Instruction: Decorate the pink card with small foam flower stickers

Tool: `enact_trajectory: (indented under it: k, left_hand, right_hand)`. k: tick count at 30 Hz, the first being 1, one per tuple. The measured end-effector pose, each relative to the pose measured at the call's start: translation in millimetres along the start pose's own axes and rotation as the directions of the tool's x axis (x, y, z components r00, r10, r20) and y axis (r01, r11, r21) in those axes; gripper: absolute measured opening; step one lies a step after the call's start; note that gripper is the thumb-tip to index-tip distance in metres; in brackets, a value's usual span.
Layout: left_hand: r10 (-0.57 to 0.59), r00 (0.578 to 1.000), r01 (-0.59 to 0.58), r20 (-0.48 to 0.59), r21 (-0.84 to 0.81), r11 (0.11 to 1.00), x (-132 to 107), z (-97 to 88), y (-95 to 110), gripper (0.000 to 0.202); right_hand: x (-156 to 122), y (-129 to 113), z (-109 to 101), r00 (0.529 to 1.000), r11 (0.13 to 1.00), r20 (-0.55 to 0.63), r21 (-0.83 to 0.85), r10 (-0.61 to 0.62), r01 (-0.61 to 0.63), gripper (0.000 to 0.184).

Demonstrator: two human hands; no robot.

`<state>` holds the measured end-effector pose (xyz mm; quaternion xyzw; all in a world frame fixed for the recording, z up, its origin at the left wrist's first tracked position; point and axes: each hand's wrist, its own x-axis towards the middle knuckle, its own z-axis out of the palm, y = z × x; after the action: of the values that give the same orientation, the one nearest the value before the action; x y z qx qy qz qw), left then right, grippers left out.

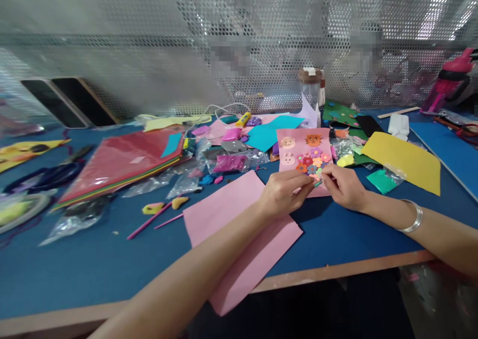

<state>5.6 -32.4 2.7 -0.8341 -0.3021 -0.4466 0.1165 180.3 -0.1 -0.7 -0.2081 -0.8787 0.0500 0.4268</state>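
Note:
My left hand (286, 192) is closed in a pinch at a small teal-green piece (317, 183), too small to name. My right hand (343, 185), with silver bangles at the wrist, is pinched close beside it; what lies between its fingertips is hidden. Both hands are over the lower part of a pink sheet (284, 136). That sheet carries an orange cat face (313, 140), a pale pig face (287, 142), a pale rabbit face (289, 160) and a cluster of colourful flowers (312, 162). Under my left forearm lies another pink sheet (231, 204).
Stacked coloured sheets (130, 150) lie to the left, near pink sticks (149, 222) and plastic bags of clay (229, 163). A yellow sheet (407, 160) lies right. A bottle (309, 87) and two phones (67, 102) stand by the perforated metal screen (149, 55).

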Motion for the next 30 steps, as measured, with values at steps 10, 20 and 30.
enact_trajectory:
  k: [10, 20, 30]
  left_hand:
    - [-0.027, 0.999, 0.024, 0.030, 0.103, 0.994, -1.3, -0.2, -12.6, 0.018]
    - [0.046, 0.998, -0.052, 0.052, 0.131, 0.990, -1.1, -1.1, -12.9, 0.014]
    - [0.071, 0.995, -0.081, 0.074, 0.132, 0.988, 0.6, -2.3, -12.6, 0.012]
  right_hand:
    - [0.4, 16.4, 2.7, 0.878, 0.831, -0.007, 0.329, 0.478, -0.449, 0.015]
    - [3.1, 23.1, 9.5, 0.703, 0.584, 0.041, 0.524, 0.710, -0.620, 0.008]
    - [6.0, 18.9, 0.9, 0.682, 0.426, 0.134, 0.690, 0.719, -0.585, 0.014]
